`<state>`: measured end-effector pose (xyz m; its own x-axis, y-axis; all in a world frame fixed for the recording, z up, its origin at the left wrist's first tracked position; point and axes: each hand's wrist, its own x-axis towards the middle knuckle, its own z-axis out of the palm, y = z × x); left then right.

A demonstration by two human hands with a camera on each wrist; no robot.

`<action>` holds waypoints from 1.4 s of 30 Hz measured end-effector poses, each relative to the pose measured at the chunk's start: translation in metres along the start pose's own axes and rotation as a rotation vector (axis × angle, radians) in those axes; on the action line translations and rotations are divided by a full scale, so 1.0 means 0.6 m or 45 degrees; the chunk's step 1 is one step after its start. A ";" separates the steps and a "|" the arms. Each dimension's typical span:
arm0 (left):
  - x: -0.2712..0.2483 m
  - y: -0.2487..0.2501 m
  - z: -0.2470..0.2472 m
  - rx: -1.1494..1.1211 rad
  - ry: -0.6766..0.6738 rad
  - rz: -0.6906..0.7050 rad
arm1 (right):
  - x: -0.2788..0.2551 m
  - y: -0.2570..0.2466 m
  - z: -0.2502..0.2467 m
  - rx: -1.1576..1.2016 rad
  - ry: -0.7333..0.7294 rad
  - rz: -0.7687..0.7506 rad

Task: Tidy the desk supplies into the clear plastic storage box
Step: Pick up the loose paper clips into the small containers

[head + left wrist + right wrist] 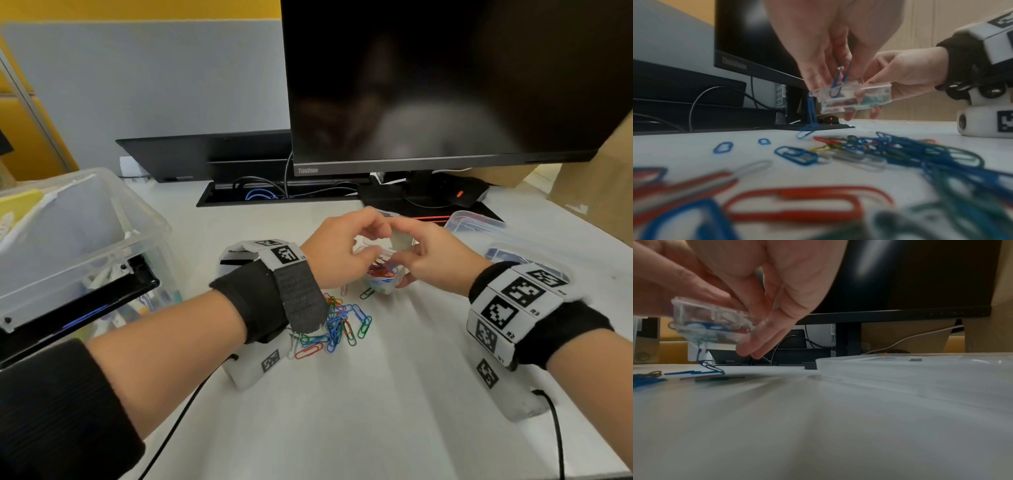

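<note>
Head view: grey partition (154,78) behind a white desk (376,394), dark monitor (445,78), storage box (68,240) at left. Right hand (442,263) grips a small clear case (383,277); left hand (335,250) pinches a blue clip (838,81) over it, above loose paperclips (339,325)

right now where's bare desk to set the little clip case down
Bare desk lies near you, between the two forearms, below the clip pile. Crowded: the pile under the left hand, the storage box at left, a clear lid past the right hand, which holds the case.
</note>
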<state>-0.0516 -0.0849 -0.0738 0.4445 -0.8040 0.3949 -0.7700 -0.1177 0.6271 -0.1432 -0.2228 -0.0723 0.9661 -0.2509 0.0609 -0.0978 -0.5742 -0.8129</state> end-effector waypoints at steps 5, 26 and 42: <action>-0.001 -0.002 -0.005 0.217 0.033 -0.455 | 0.000 -0.001 -0.001 -0.002 0.083 0.009; -0.042 -0.016 -0.026 0.450 -0.512 -0.279 | 0.006 0.007 -0.011 -0.303 0.374 0.017; -0.094 -0.032 -0.058 0.493 -0.511 0.004 | 0.004 0.004 -0.009 -0.329 0.326 0.015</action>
<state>-0.0458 -0.0169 -0.0850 0.2911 -0.9547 0.0621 -0.9166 -0.2598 0.3038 -0.1423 -0.2290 -0.0707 0.8766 -0.4268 0.2222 -0.1973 -0.7401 -0.6430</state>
